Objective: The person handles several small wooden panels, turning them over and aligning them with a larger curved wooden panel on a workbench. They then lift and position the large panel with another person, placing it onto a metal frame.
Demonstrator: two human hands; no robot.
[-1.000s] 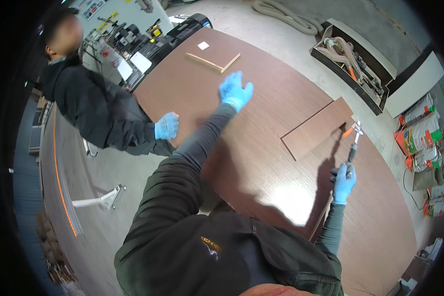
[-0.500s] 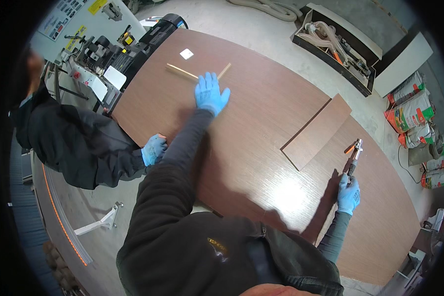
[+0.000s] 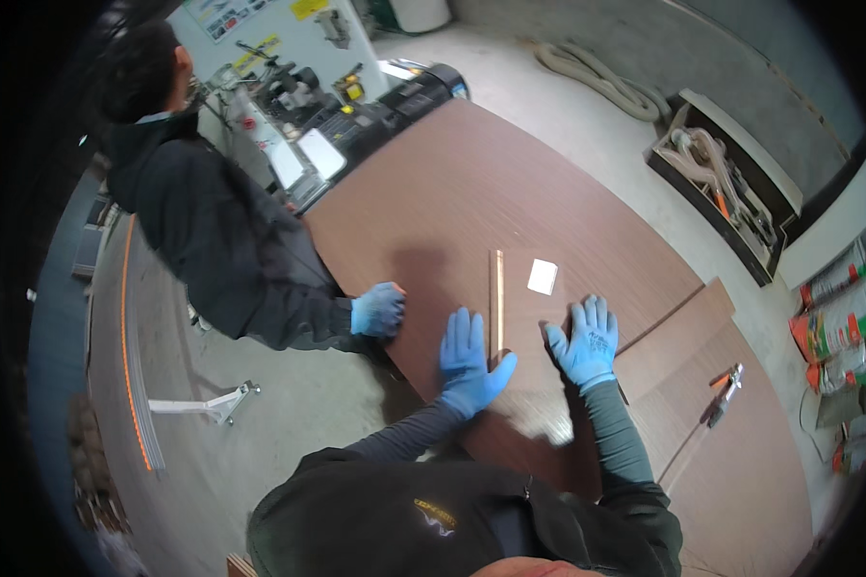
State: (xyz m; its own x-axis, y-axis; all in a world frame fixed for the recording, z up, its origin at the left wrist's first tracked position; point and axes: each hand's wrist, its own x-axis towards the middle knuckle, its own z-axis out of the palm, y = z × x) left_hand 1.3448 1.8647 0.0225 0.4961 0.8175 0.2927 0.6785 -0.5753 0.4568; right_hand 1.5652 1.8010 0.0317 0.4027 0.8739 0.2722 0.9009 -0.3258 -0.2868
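Observation:
A small brown panel with a pale raw edge along its left side lies between my hands on a big brown board. On the panel sits a white square label. My left hand, blue-gloved, is spread flat, its thumb against the panel's pale edge. My right hand, also gloved, lies with fingers spread at the panel's right side; whether it rests on the panel or beside it I cannot tell. Off to the right is a silver and black hand tool with an orange lever.
A brown strip of board lies right of my right hand. At left stands a co-worker, one gloved fist at the board's edge. Machinery is behind. An open box of hoses and several bags stand far right.
My right hand has let go of the hand tool and moved left. The small panel has come nearer and turned, and my left hand has drawn back with it. The view has shifted.

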